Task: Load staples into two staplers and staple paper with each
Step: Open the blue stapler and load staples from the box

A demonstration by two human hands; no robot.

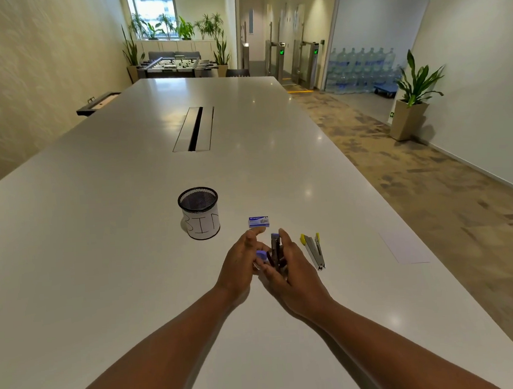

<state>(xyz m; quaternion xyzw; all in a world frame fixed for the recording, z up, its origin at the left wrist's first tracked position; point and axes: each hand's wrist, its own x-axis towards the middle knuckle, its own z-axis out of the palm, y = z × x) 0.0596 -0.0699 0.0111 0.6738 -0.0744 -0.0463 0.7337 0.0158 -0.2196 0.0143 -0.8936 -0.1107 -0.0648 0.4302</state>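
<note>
Both hands meet over a purple stapler (276, 250) on the white table (130, 233). My right hand (293, 267) grips its metal body, which stands swung open. My left hand (241, 262) holds the purple top part (262, 254), fingers curled around it. A small blue-and-white staple box (258, 221) lies just beyond my hands. To the right lies a yellow stapler (313, 249), opened out flat, untouched. A white sheet of paper (404, 247) rests farther right near the table's edge.
A black mesh cup (199, 212) with a paper label reading "BIN" stands left of the staple box. A cable slot (194, 128) sits mid-table. The table's right edge drops to carpeted floor.
</note>
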